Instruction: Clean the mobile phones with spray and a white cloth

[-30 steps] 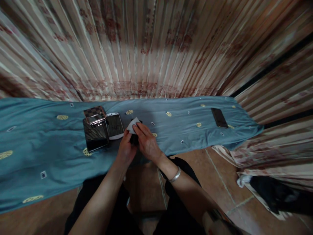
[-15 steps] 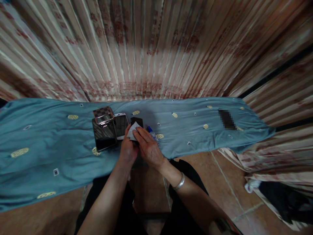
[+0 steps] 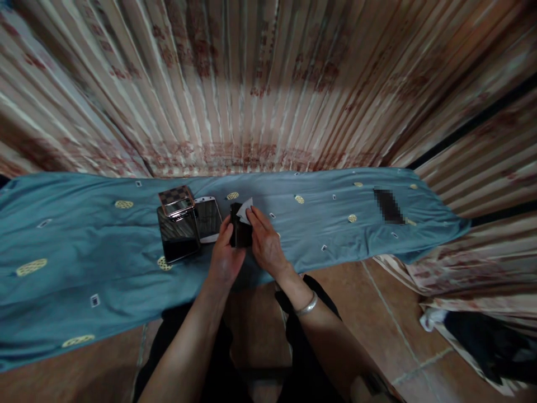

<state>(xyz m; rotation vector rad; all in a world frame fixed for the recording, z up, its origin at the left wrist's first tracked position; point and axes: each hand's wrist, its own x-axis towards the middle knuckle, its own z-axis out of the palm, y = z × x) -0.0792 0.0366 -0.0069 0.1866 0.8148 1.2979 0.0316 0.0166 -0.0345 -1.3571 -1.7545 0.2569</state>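
Observation:
My left hand (image 3: 226,258) is closed around the side of a dark, phone-like slab (image 3: 240,235), which it holds up above the cloth-covered surface. Pinched in the fingers of my right hand (image 3: 268,243) is a small folded white cloth (image 3: 245,211), pressed to the slab's upper part. Whether the cloth is fabric or paper I cannot tell. Just left of my hands lies a white-framed phone (image 3: 208,219). Beside it rests a glossy black device (image 3: 179,238), with a checkered-topped flip phone (image 3: 176,197) partly overlapping its upper edge.
A teal sheet (image 3: 104,240) with yellow pineapple prints covers the long surface. Far to the right lies a pixelated dark rectangle (image 3: 390,206). Pleated patterned curtains (image 3: 251,84) hang behind, and dark fabric (image 3: 486,341) is heaped on the tiled floor at the lower right.
The white cloth has moved up and right over the dark slab, uncovering more of it. My right hand has shifted right, and the blue-capped bottle beside it is now hidden.

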